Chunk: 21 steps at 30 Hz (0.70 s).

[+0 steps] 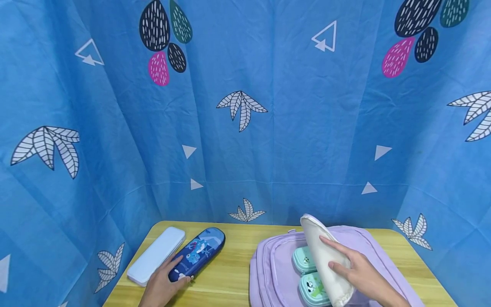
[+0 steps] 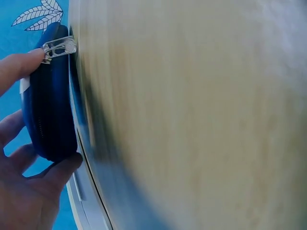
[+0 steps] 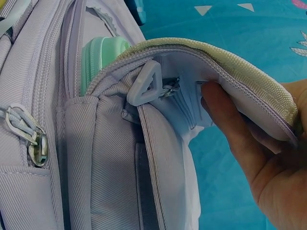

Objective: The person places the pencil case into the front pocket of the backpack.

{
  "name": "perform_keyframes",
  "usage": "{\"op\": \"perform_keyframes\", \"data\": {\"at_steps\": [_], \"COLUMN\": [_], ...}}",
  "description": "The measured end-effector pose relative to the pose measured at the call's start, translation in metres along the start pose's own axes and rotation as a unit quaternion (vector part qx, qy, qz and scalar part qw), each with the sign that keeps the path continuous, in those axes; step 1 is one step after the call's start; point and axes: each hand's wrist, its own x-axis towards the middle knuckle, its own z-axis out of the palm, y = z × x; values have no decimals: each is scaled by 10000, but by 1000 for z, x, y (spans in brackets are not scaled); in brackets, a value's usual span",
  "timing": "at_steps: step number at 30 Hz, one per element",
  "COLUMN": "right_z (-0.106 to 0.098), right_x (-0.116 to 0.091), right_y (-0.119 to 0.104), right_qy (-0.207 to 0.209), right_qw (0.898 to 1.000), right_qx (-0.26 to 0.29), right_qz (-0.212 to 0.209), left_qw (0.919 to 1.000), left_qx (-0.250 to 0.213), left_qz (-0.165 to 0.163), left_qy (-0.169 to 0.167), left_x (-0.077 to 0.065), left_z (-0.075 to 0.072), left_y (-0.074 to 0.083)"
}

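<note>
A dark blue hard-shell pencil case (image 1: 201, 251) with a cartoon print lies on the table at left. My left hand (image 1: 163, 281) grips its near end, fingers on one side and thumb on the other. In the left wrist view its zipper pull (image 2: 60, 48) shows by a fingertip. At right lies a lavender backpack (image 1: 264, 260). My right hand (image 1: 360, 275) holds up the flap (image 1: 324, 251) of its front pocket, cream lining showing, fingers on one face and thumb on the other. Two mint-green zip cases (image 1: 315, 292) with panda pictures sit in the pocket, partly behind the flap.
A white oblong case (image 1: 157, 256) lies left of the blue pencil case, near the table's left edge. Wood-grain table (image 1: 235, 251) separates the blue case from the backpack. A blue patterned curtain (image 1: 238, 162) encloses the back and sides.
</note>
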Motion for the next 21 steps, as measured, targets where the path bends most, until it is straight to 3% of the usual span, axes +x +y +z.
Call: {"op": "perform_keyframes", "data": {"at_steps": [12,21], "right_z": [1,2], "right_x": [-1,-2], "right_y": [2,3], "right_qy": [74,106], "right_qw": [9999,9999], "right_qx": [-70,-11], "right_qz": [-37,-106], "left_qw": [9999,9986], "left_qx": [-30,-246], "left_qz": [104,447], "left_qy": [8,-114], "left_x": [-3,-6], "left_z": [0,0], "left_y": [10,21]}}
